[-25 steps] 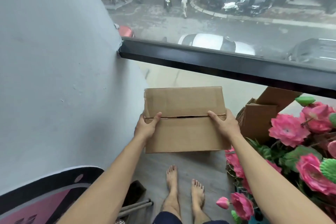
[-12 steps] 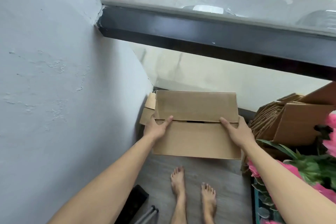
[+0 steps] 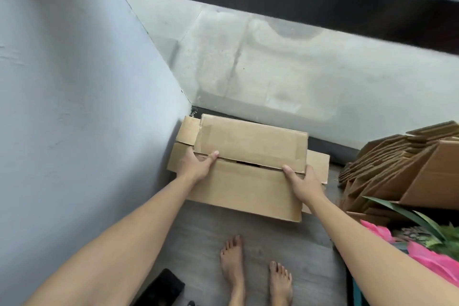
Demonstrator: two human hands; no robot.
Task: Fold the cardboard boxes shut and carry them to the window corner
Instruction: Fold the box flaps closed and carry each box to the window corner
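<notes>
A plain brown cardboard box [image 3: 248, 169] sat mid-frame with its top flaps folded over, a narrow dark gap left between them. It lay over a second box [image 3: 318, 164] of the same brown, whose edges showed at left and right.

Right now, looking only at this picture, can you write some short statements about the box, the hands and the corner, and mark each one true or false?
1. Both hands grip the closed box, the left hand at one end and the right hand at the other. True.
2. The box is held above another box that lies in the corner. True.
3. The pink flowers stand to the person's left. False: they are at the right.
4. The person wears shoes. False: the feet are bare.
5. The top flaps meet with no gap. False: a dark slit shows between them.
</notes>
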